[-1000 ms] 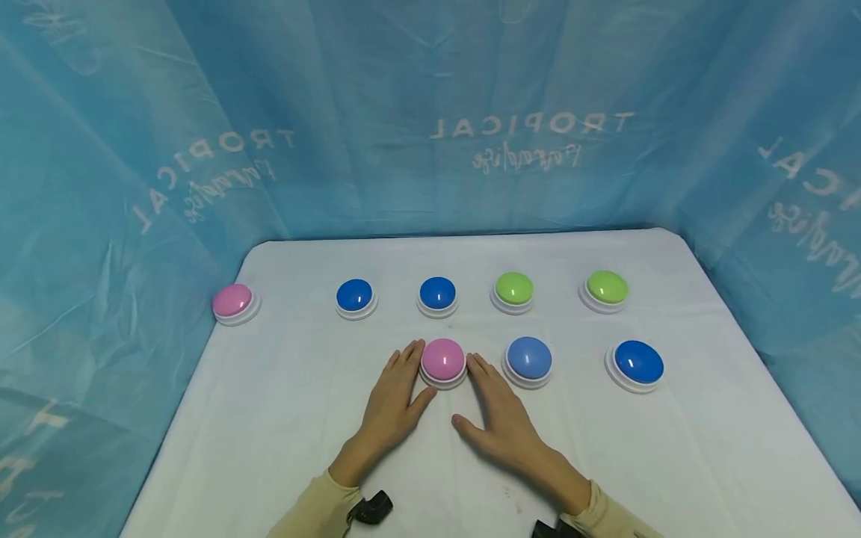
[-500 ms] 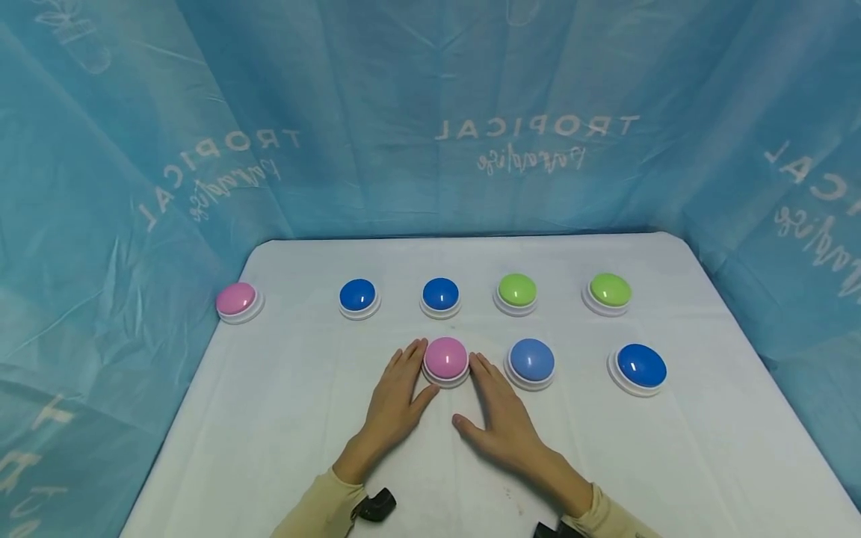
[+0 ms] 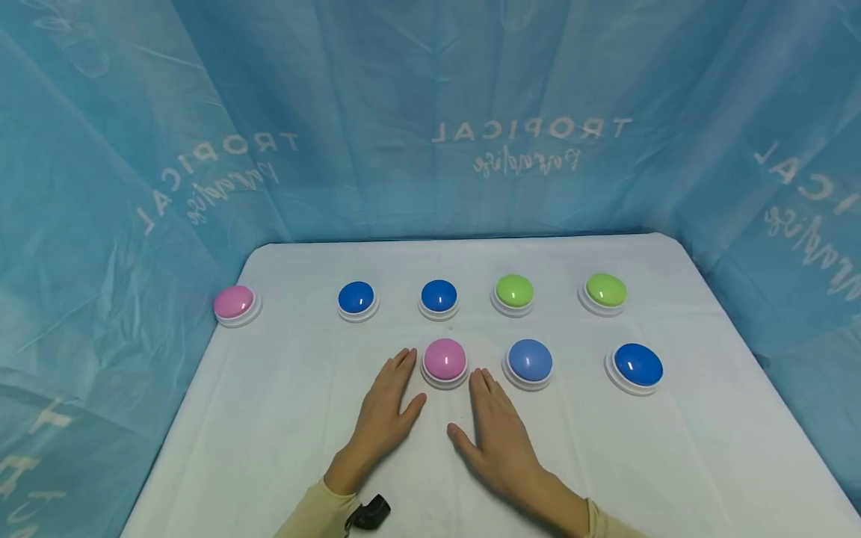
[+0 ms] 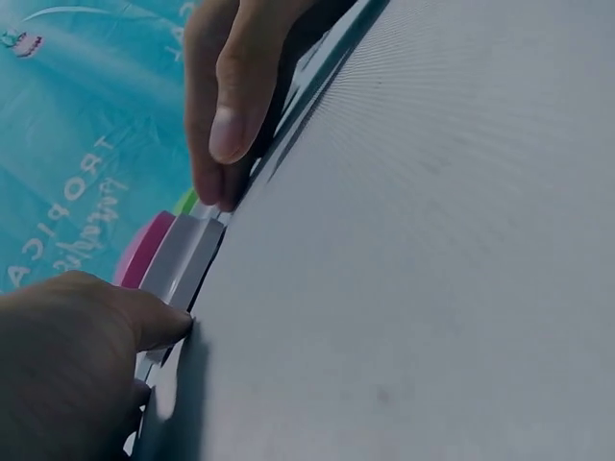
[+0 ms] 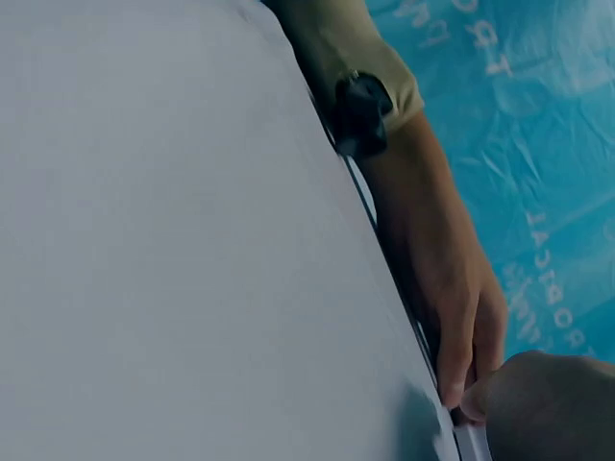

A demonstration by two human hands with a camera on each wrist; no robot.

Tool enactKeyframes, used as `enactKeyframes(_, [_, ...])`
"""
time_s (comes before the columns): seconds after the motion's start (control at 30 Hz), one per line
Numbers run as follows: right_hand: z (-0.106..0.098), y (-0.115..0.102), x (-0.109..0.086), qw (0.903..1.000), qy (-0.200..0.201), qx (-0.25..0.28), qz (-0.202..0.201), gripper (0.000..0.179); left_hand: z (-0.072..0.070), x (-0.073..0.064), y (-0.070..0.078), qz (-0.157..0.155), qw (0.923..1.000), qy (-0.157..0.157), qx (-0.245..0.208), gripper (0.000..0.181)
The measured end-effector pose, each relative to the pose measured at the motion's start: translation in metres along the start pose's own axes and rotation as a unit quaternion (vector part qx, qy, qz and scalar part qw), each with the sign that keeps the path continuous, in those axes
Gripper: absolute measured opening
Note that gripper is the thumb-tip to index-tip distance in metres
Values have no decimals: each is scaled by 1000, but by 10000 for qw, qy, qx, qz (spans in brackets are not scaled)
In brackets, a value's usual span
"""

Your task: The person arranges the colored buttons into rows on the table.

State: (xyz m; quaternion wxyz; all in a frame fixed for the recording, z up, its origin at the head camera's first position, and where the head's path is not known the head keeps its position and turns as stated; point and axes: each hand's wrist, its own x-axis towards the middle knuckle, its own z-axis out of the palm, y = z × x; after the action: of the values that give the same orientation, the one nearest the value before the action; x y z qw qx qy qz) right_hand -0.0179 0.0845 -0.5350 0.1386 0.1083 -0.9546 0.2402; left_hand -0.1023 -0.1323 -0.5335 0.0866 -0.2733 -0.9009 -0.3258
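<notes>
A pink dome button on a white round base stands in the front row, between my two hands. My left hand lies just left of it, fingers straight and thumb spread, with a narrow strip of cloth between fingertips and base. On the other side is my right hand, also straight-fingered, its fingertips close to the base's lower right edge. Neither hand holds anything. A lighter blue button sits just beyond the right fingertips. From the side, the left wrist view shows the pink button low on the table.
Along the back stand a pink button at the table's left edge, two blue buttons and two green buttons. A dark blue button is at front right. Blue printed curtains enclose the white-clothed table.
Both hands have slid back a little towards the person, opening small gaps beside the pink button where the fingertips were at its base. The buttons keep their places.
</notes>
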Motion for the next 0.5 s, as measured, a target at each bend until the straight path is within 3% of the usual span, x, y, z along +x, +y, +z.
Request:
enactKeyframes(0.27, [1,-20,-11,9982,-97,-552,-213,82,-11,-17,-12,-46,9998,172,2,69])
enactKeyframes(0.5, [11,-34,-9,9934,-581,-731,-666,82,-21,-29,-24,219,9982,527,163,57])
